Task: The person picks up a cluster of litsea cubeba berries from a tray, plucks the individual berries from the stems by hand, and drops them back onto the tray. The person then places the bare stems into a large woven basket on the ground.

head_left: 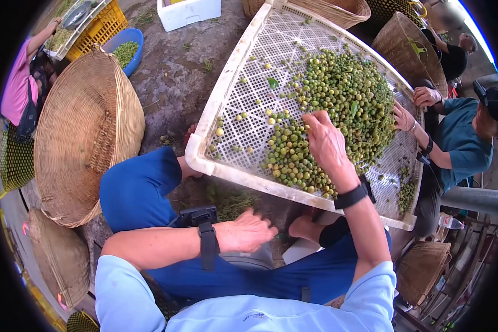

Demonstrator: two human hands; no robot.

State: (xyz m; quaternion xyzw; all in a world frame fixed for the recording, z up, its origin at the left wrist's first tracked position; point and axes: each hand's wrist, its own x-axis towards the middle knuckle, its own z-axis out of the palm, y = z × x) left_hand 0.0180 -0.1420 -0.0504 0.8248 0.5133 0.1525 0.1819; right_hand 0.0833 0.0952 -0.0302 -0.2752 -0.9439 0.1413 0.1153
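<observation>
A white plastic mesh tray [232, 72] slopes in front of me, bearing a heap of small round green and yellowish fruits [337, 83]. My right hand [329, 144] is over the near side of the heap, its fingers bent and closed among the fruits; whatever they grip is hidden. Below the tray's near edge, above my lap, my left hand [246, 229] is held with curled fingers, and its palm is out of sight. Loose green stems [232, 205] lie on the ground beyond that hand. A few leaves are mixed into the heap.
Across the tray, a co-worker's hands [406, 113] touch its right side. A large wicker basket [83, 133] stands at left, with a blue basin [128, 47] of fruits behind it. Another person in pink [22, 83] works at upper left. A white box [188, 14] stands beyond.
</observation>
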